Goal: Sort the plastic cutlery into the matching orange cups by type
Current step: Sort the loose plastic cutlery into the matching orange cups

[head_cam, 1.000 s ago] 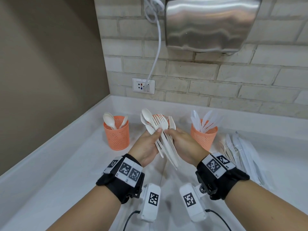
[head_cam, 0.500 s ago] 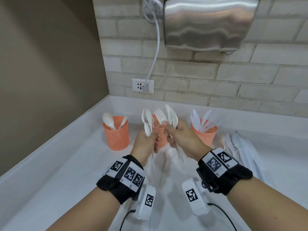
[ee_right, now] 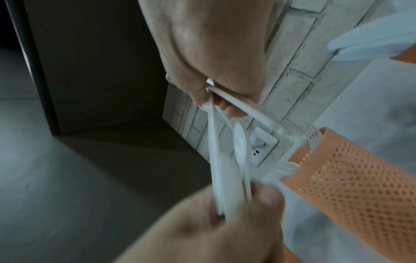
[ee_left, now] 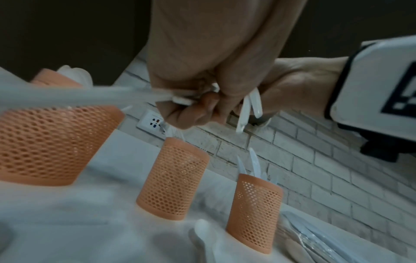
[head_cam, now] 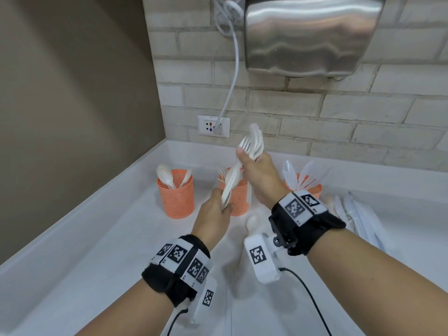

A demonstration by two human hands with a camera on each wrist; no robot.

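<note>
Three orange mesh cups stand in a row on the white counter: one with spoons [head_cam: 175, 197], a middle one with forks [head_cam: 238, 200], and one with knives [head_cam: 304, 187]. My left hand [head_cam: 224, 209] grips the lower ends of a white cutlery bundle [head_cam: 230, 185] in front of the middle cup. The bundle slants up towards my right hand [head_cam: 244, 161]. That hand is raised above the middle cup and grips forks and spoons [head_cam: 253, 143] whose heads stick out above it. In the right wrist view a spoon [ee_right: 241, 142] runs between both hands.
A loose white spoon [head_cam: 252, 223] lies on the counter under my right wrist. A pile of wrapped cutlery [head_cam: 358, 214] sits at the right. A brick wall with a socket [head_cam: 213, 126] and a metal hand dryer [head_cam: 312, 35] is behind the cups.
One second ago both hands held one bundle together. My right hand has since risen with forks and spoons, and my left hand has dropped lower in front of the middle cup.
</note>
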